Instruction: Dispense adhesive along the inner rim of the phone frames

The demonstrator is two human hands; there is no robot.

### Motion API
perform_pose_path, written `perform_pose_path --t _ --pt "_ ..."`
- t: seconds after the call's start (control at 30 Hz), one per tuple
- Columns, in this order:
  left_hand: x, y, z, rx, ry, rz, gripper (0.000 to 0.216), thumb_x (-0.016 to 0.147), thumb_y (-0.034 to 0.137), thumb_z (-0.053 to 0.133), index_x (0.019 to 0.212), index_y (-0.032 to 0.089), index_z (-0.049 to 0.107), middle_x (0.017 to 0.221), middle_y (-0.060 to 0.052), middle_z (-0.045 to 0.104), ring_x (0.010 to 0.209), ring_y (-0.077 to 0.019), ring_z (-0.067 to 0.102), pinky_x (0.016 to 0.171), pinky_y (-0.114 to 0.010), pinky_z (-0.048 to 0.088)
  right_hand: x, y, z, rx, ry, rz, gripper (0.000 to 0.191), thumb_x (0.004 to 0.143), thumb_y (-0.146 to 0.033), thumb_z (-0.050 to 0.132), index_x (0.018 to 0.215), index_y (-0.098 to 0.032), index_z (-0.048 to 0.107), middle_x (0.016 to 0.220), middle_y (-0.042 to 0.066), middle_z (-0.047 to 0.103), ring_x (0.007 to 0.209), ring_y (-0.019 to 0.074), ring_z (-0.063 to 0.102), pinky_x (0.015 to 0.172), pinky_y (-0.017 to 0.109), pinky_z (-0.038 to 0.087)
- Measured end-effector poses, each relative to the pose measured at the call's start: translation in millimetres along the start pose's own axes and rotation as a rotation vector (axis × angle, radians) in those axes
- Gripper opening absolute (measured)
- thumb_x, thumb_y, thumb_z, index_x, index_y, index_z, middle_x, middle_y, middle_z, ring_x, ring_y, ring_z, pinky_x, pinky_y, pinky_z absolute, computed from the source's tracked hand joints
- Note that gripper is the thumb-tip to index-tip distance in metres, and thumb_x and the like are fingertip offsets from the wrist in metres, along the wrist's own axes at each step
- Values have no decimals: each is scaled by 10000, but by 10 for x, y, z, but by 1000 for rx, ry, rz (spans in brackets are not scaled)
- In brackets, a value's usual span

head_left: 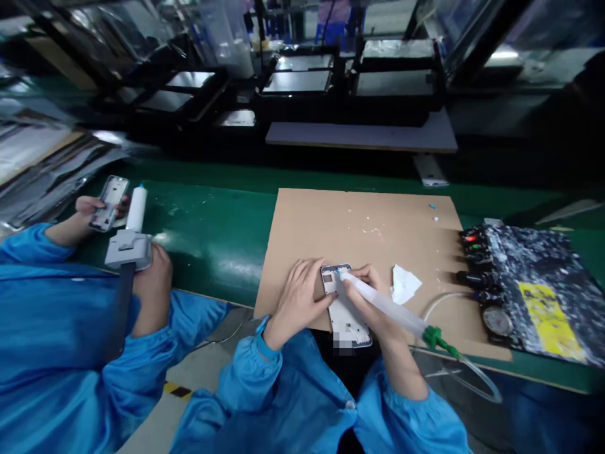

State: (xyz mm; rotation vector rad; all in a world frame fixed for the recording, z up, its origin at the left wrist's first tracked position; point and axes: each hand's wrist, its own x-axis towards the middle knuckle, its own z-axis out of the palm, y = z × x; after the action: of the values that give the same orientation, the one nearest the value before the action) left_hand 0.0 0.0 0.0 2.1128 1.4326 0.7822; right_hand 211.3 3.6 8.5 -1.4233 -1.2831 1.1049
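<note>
A pale phone housing [347,313] with a dark rim lies face up at the near edge of a cardboard sheet [312,221]. My left hand [302,299] steadies it from the left, thumb resting over its side and fingers along the upper left corner. A long translucent dispensing syringe [390,307] is gripped in my right hand [371,296] like a pen. Its blue tip meets the upper end of the housing. From the syringe's green cap [432,337] a clear air hose [479,378] curves away. Beside my right hand lies a crumpled white tissue [404,284].
A speckled dispenser box [534,290] with a gauge [498,320] stands at right. At left, a co-worker's hands hold another phone housing [109,203] and a dispensing gun [128,249]. Racks with flat panels [297,81] and a shelf board [362,135] stand behind.
</note>
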Motion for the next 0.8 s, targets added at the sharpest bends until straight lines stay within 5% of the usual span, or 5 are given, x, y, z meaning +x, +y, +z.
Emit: perform_pose_path --t 0.8 --pt "-27 -3 -44 66 16 33 813 1066 422 799 1729 318 340 1582 -89 688 1526 -332 593 1362 -589 424 10 -69 39 -128 1 6 280 919 -519 779 946 -257 685 957 70 862 847 241 822 725 352 569"
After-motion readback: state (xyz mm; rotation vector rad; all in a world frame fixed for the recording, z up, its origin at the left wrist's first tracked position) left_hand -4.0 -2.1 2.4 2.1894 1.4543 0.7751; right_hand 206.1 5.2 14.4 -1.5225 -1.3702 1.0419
